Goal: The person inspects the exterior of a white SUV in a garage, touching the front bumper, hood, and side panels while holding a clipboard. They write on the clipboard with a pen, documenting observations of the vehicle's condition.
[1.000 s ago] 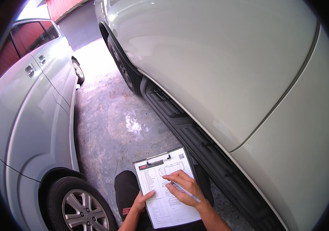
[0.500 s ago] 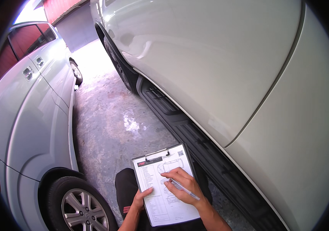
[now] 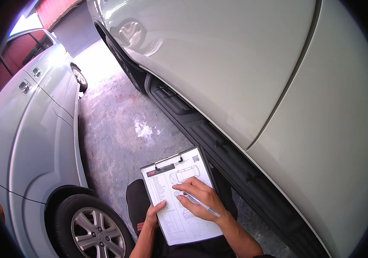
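Observation:
A black clipboard point(image 3: 197, 154) rests tilted over my lap, a metal clip point(image 3: 168, 161) at its top edge. Under the clip lies a white printed form point(image 3: 171, 223) with a list on its left side and car outline drawings on its right. My left hand point(image 3: 153, 213) grips the board's left edge, thumb on top of the paper and the other fingers hidden beneath. Over the drawings is my right hand point(image 3: 201, 200), holding a slim clear pen point(image 3: 205, 206) between thumb and fingers. Its index finger reaches across the sheet; whether the pen's tip touches paper I cannot tell.
On my right stands a pale vehicle point(image 3: 235, 77) with a black side step point(image 3: 205, 137) along its lower edge. A silver car point(image 3: 33, 124) is to my left, its wheel point(image 3: 98, 234) close to my leg. Between them runs a worn concrete floor point(image 3: 115, 129).
The view has shifted slightly, and the clipboard sits a little higher and further left in it, with both hands. My grip on the board and on the pen stays the same.

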The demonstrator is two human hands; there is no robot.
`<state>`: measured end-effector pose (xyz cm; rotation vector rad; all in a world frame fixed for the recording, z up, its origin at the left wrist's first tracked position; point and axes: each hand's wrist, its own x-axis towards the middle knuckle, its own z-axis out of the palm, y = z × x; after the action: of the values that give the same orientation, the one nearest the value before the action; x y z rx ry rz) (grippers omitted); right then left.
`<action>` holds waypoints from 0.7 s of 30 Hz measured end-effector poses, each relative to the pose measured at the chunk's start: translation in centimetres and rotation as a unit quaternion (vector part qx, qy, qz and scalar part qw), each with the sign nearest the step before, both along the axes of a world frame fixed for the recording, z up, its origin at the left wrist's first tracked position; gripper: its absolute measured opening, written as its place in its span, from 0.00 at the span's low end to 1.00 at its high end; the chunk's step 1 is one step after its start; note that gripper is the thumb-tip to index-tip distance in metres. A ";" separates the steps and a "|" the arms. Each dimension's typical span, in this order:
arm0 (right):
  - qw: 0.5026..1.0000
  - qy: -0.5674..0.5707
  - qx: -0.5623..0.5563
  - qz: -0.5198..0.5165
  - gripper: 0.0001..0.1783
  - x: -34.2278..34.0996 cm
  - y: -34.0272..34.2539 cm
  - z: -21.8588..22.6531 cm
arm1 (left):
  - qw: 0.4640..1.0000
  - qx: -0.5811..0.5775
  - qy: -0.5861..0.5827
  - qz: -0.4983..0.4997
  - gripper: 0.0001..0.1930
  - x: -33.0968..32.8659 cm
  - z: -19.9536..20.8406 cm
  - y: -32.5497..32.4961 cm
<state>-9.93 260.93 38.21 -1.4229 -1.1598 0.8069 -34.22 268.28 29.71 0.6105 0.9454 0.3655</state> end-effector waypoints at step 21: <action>1.000 -0.003 0.003 0.013 0.16 0.2 0.9 4.6 | 1.000 0.007 0.005 -0.007 0.37 -0.6 4.2 0.1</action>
<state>-9.69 261.83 42.77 -1.4082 -1.1862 0.8186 -34.84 268.40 33.89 0.6318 0.9487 0.3558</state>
